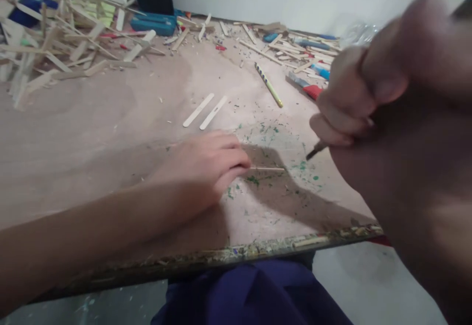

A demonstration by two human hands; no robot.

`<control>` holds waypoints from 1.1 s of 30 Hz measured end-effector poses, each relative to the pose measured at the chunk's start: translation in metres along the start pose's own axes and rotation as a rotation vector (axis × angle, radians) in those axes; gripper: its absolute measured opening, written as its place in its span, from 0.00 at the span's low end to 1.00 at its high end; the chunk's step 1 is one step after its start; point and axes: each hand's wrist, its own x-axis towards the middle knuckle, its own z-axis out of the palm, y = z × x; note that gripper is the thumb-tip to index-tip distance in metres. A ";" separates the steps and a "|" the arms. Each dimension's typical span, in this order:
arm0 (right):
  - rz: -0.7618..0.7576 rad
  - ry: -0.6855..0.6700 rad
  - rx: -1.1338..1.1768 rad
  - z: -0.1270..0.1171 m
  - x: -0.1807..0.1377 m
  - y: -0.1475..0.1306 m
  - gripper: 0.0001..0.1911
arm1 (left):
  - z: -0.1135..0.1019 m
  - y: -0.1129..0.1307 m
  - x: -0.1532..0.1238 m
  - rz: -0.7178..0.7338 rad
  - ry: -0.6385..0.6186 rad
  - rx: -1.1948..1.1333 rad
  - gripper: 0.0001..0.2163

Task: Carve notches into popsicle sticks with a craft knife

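Note:
My left hand (216, 162) is closed around one end of a thin wooden stick (267, 168), keeping it low over the worktable (147, 103). The free end of the stick points right, over a patch of green specks. Large and blurred near the camera, my right hand (354, 94) is raised in a fist around a thin tool with a dark tip (316, 150). That tip points down and left, apart from the stick; the rest of the tool is hidden in the fist. Beyond my left hand lie two flat craft sticks (199, 110), side by side.
A spotted pencil (269, 85) and a tool with a red handle (312, 91) lie farther back. Glued stick structures (62, 44) heap up at the left, beside a teal box (154, 23). Loose sticks (291, 49) are scattered along the wall. The table's rough edge (236, 253) runs in front.

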 end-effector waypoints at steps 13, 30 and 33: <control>0.056 -0.173 0.363 0.026 0.003 0.046 0.26 | 0.008 -0.014 0.016 -0.125 -0.026 -0.079 0.09; 0.151 0.131 0.167 0.037 0.008 0.023 0.40 | 0.010 -0.010 0.026 -0.194 -0.072 -0.058 0.07; 0.157 0.195 0.205 0.046 0.005 0.019 0.40 | 0.008 -0.009 0.026 -0.215 -0.086 -0.054 0.07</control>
